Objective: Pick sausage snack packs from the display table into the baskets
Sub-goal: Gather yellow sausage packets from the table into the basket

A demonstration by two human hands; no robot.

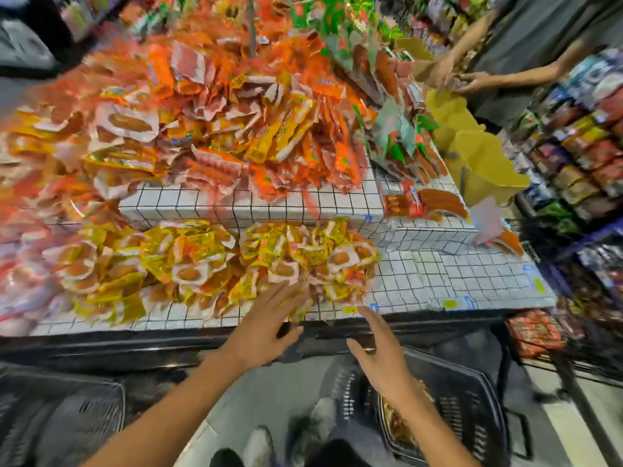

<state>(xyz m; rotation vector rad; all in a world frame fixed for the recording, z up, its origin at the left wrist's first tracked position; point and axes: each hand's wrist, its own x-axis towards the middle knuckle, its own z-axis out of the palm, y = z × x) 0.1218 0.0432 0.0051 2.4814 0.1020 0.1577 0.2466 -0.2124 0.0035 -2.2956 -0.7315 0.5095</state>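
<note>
Yellow sausage snack packs (209,264) lie heaped on the lower tier of the white grid-patterned display table (455,281). Orange packs (236,112) are piled on the raised tier behind. My left hand (266,321) stretches forward with straight fingers, its tips reaching the front edge of the yellow pile. Over the table's front edge hovers my right hand (377,352), fingers spread and holding nothing. A dark basket (472,409) stands on the floor at the lower right with some packs inside. A second dark basket (60,419) sits at the lower left.
Green and red sausage packs (397,129) fill the right side of the upper tier. Another person's hands (472,80) work at a yellow carton (478,153) at the far right. Snack shelves (580,156) line the right aisle. My shoes (259,446) are on the grey floor.
</note>
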